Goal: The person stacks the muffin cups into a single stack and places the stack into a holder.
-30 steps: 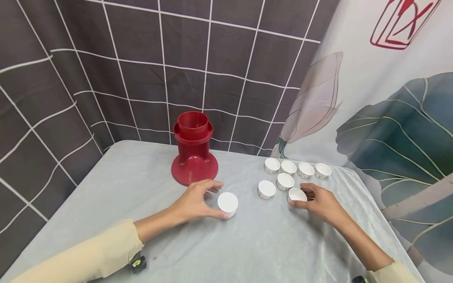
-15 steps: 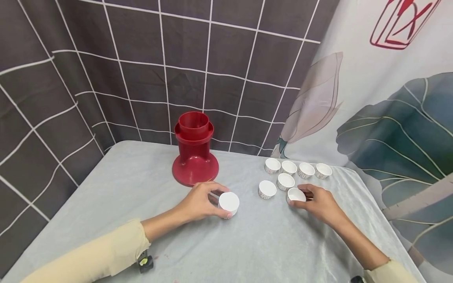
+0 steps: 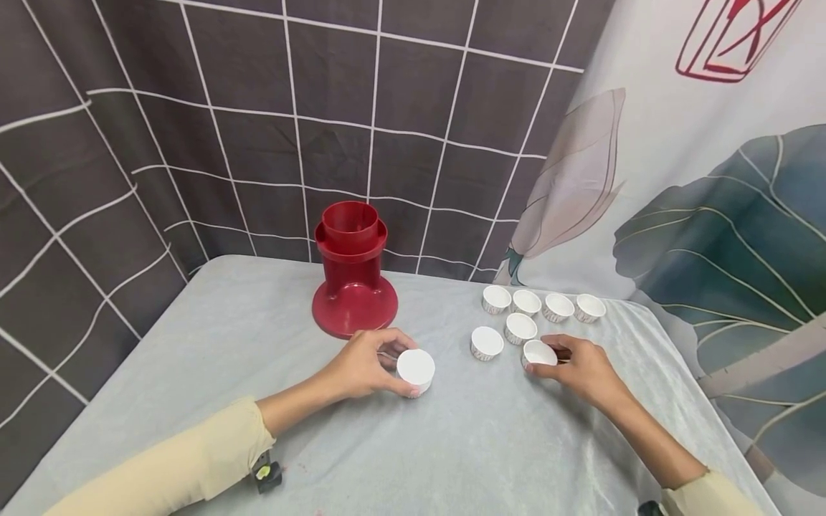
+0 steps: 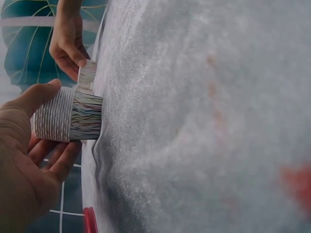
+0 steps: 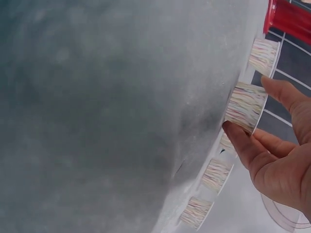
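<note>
My left hand (image 3: pixel 371 365) grips a nested stack of white paper baking cups (image 3: pixel 416 367), thumb at the near side and fingers behind. In the left wrist view the stack (image 4: pixel 68 116) shows its many ridged rims and a wavy multicoloured pattern on the outermost cup. Farther right, my right hand (image 3: pixel 584 369) pinches a single baking cup (image 3: pixel 538 353) between thumb and fingers, at the front of a group of similar cups. In the right wrist view that held cup (image 5: pixel 246 108) stands on the cloth with thumb and fingertips at its sides.
Two more baking cups stand close by, one at the left (image 3: pixel 487 343) and one behind (image 3: pixel 520 328). Several others form a row (image 3: pixel 558 307) along the table's back edge. A red cylindrical holder with a round base (image 3: pixel 353 287) stands behind my left hand, before the dark gridded curtain (image 3: pixel 258 150).
My left hand has moved slightly right, and its fingers have closed in round the stack. My right hand keeps its pinch, with its cup shifted very slightly left.
</note>
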{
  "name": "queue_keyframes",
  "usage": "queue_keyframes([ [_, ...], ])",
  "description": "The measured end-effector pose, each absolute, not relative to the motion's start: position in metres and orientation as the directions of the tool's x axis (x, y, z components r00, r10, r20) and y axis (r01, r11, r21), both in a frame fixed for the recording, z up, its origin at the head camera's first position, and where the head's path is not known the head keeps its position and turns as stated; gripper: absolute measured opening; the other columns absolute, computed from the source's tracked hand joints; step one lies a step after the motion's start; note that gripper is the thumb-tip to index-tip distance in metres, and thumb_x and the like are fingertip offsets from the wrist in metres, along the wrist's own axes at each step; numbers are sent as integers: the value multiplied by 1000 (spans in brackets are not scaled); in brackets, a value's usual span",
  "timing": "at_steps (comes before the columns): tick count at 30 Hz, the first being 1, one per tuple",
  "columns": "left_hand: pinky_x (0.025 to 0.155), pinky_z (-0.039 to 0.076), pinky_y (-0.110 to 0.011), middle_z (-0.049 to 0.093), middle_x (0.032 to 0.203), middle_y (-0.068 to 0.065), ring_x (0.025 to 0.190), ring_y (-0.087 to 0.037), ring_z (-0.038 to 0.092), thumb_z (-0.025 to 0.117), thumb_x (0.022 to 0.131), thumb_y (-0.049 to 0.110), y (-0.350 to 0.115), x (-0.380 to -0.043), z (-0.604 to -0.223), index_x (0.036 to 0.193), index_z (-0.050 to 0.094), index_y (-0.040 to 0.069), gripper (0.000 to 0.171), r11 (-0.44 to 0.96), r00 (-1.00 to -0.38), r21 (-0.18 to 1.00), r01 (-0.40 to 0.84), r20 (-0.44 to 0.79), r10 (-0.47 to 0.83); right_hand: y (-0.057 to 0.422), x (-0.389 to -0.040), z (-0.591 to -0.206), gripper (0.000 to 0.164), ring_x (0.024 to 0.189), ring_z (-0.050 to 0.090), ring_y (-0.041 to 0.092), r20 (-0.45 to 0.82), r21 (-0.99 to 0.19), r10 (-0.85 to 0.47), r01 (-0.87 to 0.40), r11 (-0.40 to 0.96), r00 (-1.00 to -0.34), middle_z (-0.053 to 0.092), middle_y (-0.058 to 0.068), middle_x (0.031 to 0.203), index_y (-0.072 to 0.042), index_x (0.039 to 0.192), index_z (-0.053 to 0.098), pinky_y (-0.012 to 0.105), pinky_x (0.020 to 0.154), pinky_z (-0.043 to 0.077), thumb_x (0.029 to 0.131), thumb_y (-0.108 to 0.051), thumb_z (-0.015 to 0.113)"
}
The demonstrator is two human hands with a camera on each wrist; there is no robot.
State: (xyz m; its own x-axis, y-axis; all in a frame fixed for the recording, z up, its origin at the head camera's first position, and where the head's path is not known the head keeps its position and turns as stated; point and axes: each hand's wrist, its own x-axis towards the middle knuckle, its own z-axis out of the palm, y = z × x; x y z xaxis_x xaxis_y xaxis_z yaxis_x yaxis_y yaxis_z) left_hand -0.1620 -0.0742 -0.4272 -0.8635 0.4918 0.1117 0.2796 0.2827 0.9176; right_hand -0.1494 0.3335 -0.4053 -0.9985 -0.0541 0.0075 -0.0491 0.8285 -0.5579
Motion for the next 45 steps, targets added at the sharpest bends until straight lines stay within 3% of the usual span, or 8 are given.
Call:
queue_keyframes([
  [4, 94, 66, -21, 84, 119, -4, 104, -12, 79, 106, 77, 21, -75, -162, -427, 128, 81, 11, 58, 300, -862, 908, 294, 116, 494, 335, -150, -406, 64, 107, 82, 30, 24, -574, -50, -54, 817, -998, 85, 18, 117, 1, 133, 77, 20, 76, 57, 85, -34, 99],
  [11, 96, 67, -23, 85, 123, -6, 109, -15, 80, 106, 76, 18, -74, -163, -425, 131, 82, 9, 60, 293, -857, 910, 294, 115, 502, 339, -150, -408, 60, 108, 80, 24, 49, -607, -60, -78, 791, -997, 84, 14, 119, -4, 131, 80, 16, 80, 58, 84, -34, 100],
  [16, 97, 68, -27, 84, 125, -7, 110, -17, 81, 106, 76, 19, -74, -164, -425, 131, 82, 8, 61, 293, -858, 915, 276, 97, 504, 341, -150, -409, 54, 100, 77, 8, 68, -645, -119, -135, 752, -991, 84, 8, 115, -9, 129, 82, 16, 82, 61, 83, -30, 102],
  [20, 97, 68, -25, 84, 125, -6, 109, -16, 82, 106, 77, 20, -74, -165, -426, 131, 82, 9, 60, 308, -859, 911, 273, 87, 505, 340, -150, -408, 52, 96, 74, -2, 92, -718, -174, -187, 670, -980, 84, 13, 116, -6, 128, 82, 16, 85, 65, 83, -20, 102],
  [25, 95, 67, -22, 84, 122, -5, 105, -14, 81, 106, 76, 19, -73, -165, -425, 127, 83, 10, 57, 308, -854, 912, 271, 80, 514, 335, -148, -409, 51, 98, 73, -3, 151, -762, -224, -258, 594, -963, 82, 15, 122, -2, 130, 81, 14, 88, 65, 83, -10, 100],
  [34, 92, 65, -19, 84, 117, -3, 103, -12, 78, 106, 75, 20, -73, -167, -426, 122, 83, 12, 53, 321, -850, 902, 288, 86, 519, 316, -147, -413, 48, 101, 76, 0, 166, -840, -245, -267, 472, -955, 83, -7, 117, 1, 131, 80, 17, 89, 66, 86, -3, 94],
  [38, 91, 65, -19, 83, 117, -3, 102, -13, 78, 106, 75, 18, -74, -167, -426, 121, 83, 12, 52, 313, -852, 910, 271, 75, 518, 304, -148, -410, 49, 99, 77, 0, 155, -871, -234, -244, 426, -960, 83, -5, 116, 5, 131, 78, 19, 89, 67, 85, -1, 94],
  [45, 90, 65, -17, 83, 116, -5, 99, -13, 81, 106, 74, 15, -74, -169, -425, 120, 83, 10, 52, 305, -854, 921, 244, 55, 518, 281, -151, -405, 50, 100, 76, 1, 156, -880, -256, -252, 402, -954, 82, 18, 122, 5, 130, 78, 19, 88, 67, 83, -1, 95],
])
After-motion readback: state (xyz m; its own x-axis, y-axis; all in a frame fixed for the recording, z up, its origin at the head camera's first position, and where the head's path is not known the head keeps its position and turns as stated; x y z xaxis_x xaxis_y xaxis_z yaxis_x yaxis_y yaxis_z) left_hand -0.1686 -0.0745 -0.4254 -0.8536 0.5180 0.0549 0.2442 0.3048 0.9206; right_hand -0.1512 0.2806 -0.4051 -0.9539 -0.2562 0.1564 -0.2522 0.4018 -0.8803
